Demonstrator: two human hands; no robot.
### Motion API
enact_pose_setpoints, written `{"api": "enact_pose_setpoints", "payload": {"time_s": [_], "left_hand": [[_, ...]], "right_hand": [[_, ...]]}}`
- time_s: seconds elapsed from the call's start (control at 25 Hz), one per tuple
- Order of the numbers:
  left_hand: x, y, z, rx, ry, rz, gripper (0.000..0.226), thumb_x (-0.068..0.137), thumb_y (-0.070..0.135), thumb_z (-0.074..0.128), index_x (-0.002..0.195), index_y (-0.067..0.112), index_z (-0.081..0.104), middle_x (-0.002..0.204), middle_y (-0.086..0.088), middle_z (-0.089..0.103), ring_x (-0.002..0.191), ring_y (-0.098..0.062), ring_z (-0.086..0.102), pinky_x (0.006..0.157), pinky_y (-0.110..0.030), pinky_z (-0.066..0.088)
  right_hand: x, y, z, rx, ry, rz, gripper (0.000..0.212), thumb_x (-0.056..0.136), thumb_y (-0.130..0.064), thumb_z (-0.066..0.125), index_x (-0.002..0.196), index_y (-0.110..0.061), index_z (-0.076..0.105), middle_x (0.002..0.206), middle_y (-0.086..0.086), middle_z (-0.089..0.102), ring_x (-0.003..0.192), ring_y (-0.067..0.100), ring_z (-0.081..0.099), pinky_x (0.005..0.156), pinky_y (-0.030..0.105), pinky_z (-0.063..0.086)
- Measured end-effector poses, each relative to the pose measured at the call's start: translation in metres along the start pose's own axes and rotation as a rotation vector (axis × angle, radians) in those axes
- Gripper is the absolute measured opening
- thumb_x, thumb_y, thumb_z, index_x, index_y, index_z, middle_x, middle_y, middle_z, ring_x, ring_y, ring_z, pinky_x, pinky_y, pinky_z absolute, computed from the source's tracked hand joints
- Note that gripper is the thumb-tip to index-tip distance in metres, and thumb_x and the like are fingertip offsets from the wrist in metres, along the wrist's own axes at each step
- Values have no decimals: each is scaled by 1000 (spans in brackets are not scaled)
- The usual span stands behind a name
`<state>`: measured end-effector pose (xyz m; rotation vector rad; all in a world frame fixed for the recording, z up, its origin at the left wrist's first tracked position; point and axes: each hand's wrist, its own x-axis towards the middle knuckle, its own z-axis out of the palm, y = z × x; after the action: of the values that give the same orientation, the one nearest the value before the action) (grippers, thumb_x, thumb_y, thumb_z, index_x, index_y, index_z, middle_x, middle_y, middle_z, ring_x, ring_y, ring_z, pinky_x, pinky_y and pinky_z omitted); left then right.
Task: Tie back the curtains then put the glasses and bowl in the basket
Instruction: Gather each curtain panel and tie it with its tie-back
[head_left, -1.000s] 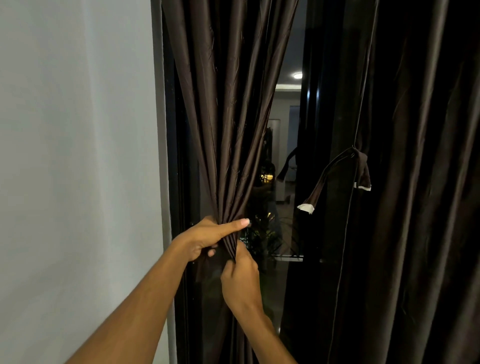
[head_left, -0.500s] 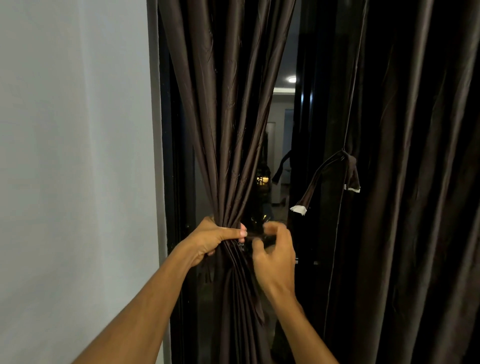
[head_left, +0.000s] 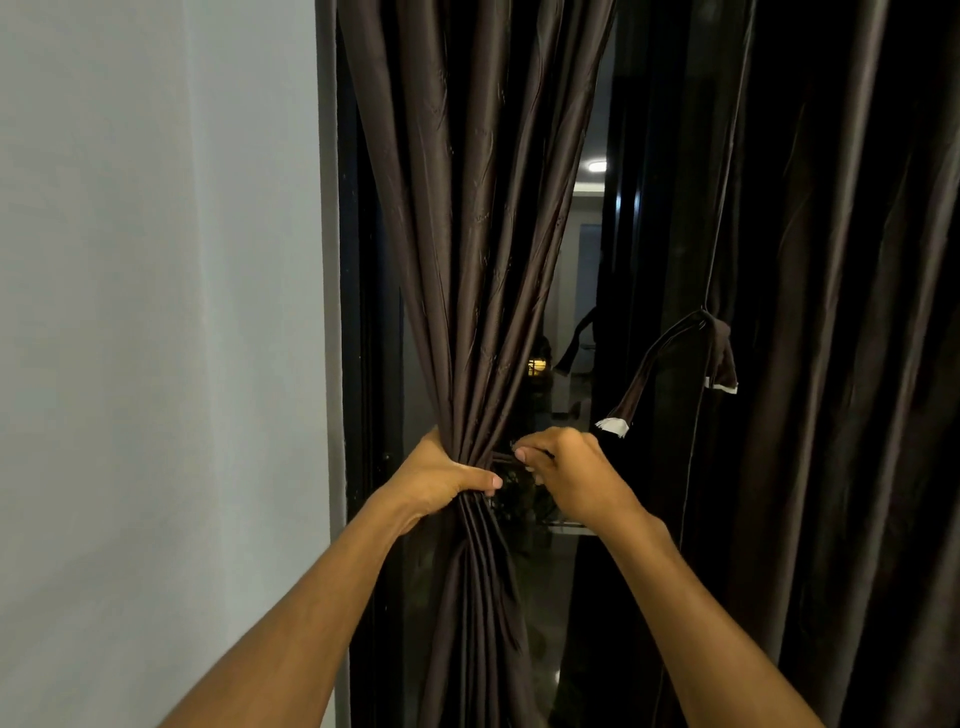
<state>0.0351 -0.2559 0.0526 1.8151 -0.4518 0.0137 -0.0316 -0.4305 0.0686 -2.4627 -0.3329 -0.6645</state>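
The left curtain (head_left: 467, 208) hangs just right of the wall (head_left: 156, 260), its dark brown folds drawn into a tight bunch a little toward six o'clock of the picture's middle. The left hand (head_left: 441, 483) grips that bunch from the nine o'clock side, fingers wrapped behind the cloth and thumb curled across the front. At three o'clock of it, just beside the bunch, the right hand (head_left: 571, 478) is curled with its back to the camera. Its thumb and forefinger pinch a thin dark band (head_left: 501, 457) that runs from the bunch to the fingertips (whether it goes all the way round the cloth cannot be told). Below the hands the curtain falls in narrow pleats toward six o'clock. Between the two curtains dark glass (head_left: 576, 291) shows a reflected room, with a ceiling light at twelve o'clock of the right hand. The right curtain (head_left: 841, 312) hangs loose at three o'clock, apart from both hands. A tie (head_left: 721, 353) is knotted at its edge, both white-tipped ends dangling, the nearer tip at one o'clock of the right hand.
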Motion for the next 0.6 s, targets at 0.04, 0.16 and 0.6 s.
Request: {"api": "enact_pose_setpoints", "payload": {"time_s": [0.04,0.16,0.6], "left_hand": [[4,-2,1,25,51,11,70,60,14,89,121,14,54,109,-6,68,101,-20,66,82,-24,55],[6,4,11,250,184,-22,72,66,28,83,128,14,51,117,-6,64,108,-26,62,95,-41,51],[10,28,25,738,214,-255,56,88,43,62,128,10,40,120,-14,60,107,-32,62,86,-40,51]], "right_hand": [[1,2,2,-40,-2,-7,28,102,-17,49,89,5,61,87,23,62,75,35,59,78,56,48],[-5,1,11,-110,-20,27,25,102,-13,48,77,-9,52,76,7,54,65,19,50,66,50,48],[-9,-29,51,733,-115,418,18,103,-9,46,90,-6,58,73,7,68,48,15,60,42,24,47]]}}
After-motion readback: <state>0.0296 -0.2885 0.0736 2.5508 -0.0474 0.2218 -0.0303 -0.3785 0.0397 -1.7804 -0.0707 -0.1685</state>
